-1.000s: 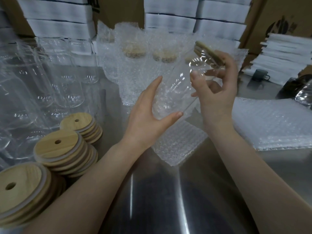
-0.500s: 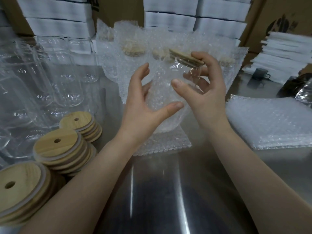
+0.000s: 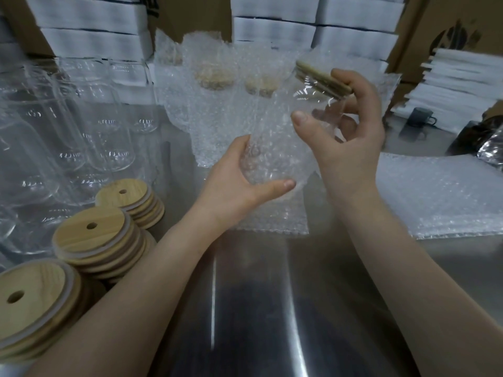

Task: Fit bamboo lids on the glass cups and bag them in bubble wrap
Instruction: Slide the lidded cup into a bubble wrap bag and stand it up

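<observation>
My right hand (image 3: 351, 137) grips a clear glass cup (image 3: 315, 104) near its top, and the cup wears a bamboo lid (image 3: 322, 80). The cup is tilted, its bottom end down inside a bubble wrap bag (image 3: 272, 148). My left hand (image 3: 239, 180) cups the bag around the cup's lower end, thumb under it. The bag's bottom edge hangs down to the steel table (image 3: 272, 308). Bare glass cups (image 3: 68, 126) crowd the left side. In front of them lie stacks of bamboo lids (image 3: 98, 240) with straw holes.
Bagged, lidded cups (image 3: 215, 104) stand behind my hands. A pile of flat bubble wrap bags (image 3: 441, 194) lies at the right. White boxes (image 3: 275, 25) and cardboard cartons line the back. A dark mug (image 3: 420, 118) sits at far right.
The cup has gone down into the bubble wrap bag. My left hand moved from open beside the bag to closing around its lower end.
</observation>
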A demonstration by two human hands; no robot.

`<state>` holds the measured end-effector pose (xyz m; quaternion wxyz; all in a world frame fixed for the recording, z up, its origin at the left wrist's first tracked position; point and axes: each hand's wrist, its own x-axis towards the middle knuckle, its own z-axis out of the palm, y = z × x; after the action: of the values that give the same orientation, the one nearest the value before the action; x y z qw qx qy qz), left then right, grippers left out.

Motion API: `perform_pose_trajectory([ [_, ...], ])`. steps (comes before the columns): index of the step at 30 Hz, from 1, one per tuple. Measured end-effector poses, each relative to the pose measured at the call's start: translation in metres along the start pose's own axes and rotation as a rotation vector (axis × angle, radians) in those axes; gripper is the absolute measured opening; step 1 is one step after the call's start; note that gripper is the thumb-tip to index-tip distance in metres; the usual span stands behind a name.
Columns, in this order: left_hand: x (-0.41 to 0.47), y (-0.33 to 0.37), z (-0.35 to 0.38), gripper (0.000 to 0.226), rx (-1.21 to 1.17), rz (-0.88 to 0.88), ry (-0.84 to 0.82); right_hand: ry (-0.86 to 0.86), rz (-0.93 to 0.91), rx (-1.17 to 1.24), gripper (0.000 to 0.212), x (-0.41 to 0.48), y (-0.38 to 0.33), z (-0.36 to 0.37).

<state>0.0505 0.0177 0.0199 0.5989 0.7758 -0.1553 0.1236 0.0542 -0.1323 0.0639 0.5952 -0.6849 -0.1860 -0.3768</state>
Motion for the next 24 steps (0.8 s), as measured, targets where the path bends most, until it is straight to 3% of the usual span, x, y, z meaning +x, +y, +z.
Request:
perform_pose_trajectory([
  [9, 0.000, 0.008, -0.003, 0.071, -0.135, 0.042, 0.114, -0.120, 0.007, -0.138, 0.054, -0.007, -0.003, 0.007],
  [16, 0.000, 0.009, -0.004, 0.103, -0.198, 0.021, 0.134, -0.167, -0.005, -0.208, 0.052, -0.009, -0.005, 0.009],
  [24, 0.001, 0.006, -0.005, 0.102, -0.274, 0.038, 0.153, -0.197, 0.036, -0.158, 0.038, -0.011, -0.004, 0.012],
])
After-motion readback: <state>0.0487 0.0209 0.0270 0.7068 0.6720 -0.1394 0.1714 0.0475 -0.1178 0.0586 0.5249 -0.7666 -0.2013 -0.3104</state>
